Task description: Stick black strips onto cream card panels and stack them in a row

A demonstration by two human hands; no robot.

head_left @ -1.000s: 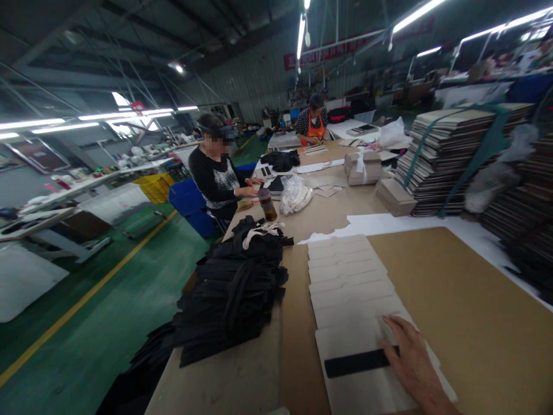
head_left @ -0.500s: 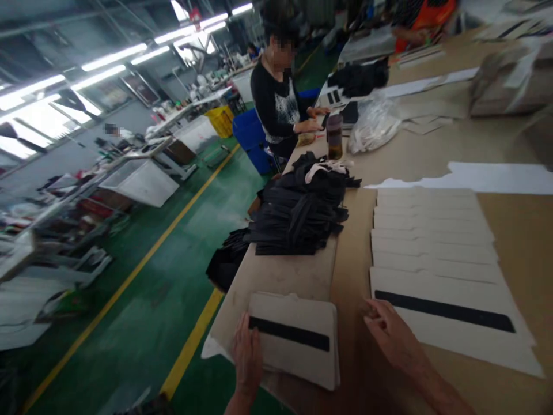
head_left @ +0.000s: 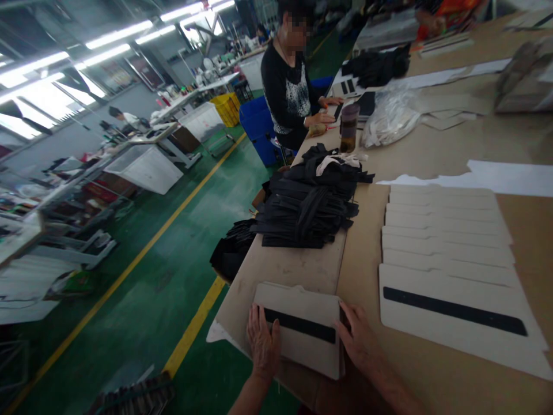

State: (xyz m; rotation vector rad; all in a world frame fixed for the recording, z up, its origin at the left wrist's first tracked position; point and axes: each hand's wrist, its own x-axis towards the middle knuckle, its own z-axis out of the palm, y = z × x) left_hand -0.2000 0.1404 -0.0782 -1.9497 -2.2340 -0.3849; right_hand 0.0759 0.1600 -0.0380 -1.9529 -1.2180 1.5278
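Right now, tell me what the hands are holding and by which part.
Both hands rest on the stack of cards with the black strip: the left hand on its left end, the right hand at its right edge. Nothing is lifted.

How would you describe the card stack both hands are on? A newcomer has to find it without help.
On the long brown worktable, go to the near corner by the green floor. In front of the heap of black strips lies a pale card stack between the left hand and right hand. Unlike the fanned cards, it is squared into one block.
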